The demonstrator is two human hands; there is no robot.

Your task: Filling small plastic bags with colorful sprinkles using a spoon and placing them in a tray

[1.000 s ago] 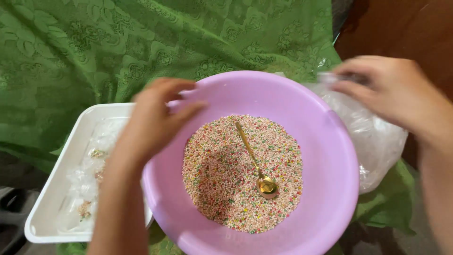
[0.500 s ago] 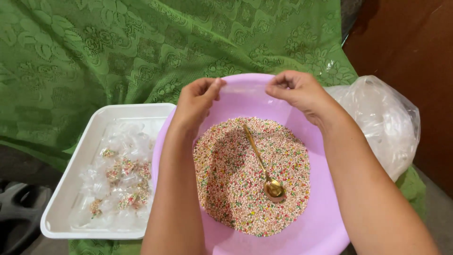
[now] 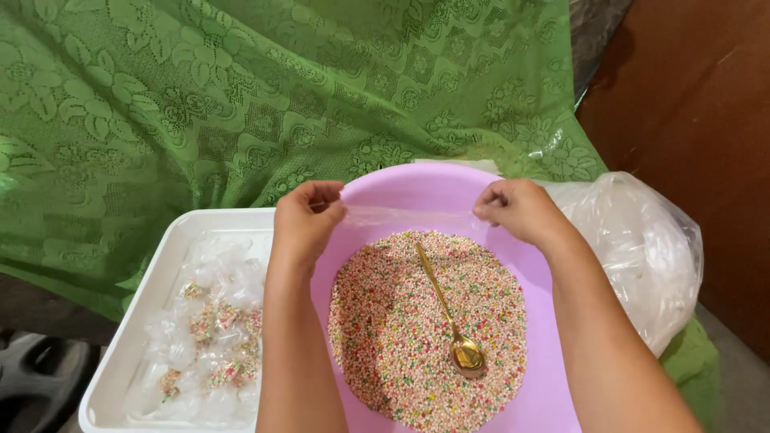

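Hands pinch what we hold over the pink basin (image 3: 553,305): left hand (image 3: 306,218) and right hand (image 3: 517,210) stretching a clear plastic bag (image 3: 409,216) above the coloured beads (image 3: 385,321).

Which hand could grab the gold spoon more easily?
Probably the right hand. The spoon lies in the sprinkles with its handle tip close below it. The left hand is farther off, by the bowl's left rim. Both pinch a clear bag.

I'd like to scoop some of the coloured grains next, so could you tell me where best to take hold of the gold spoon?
Grip the gold spoon by its thin handle end, coming from above at the far side of the pink basin. The handle lies free on top of the grains, while the bowl end is sunk in near you.
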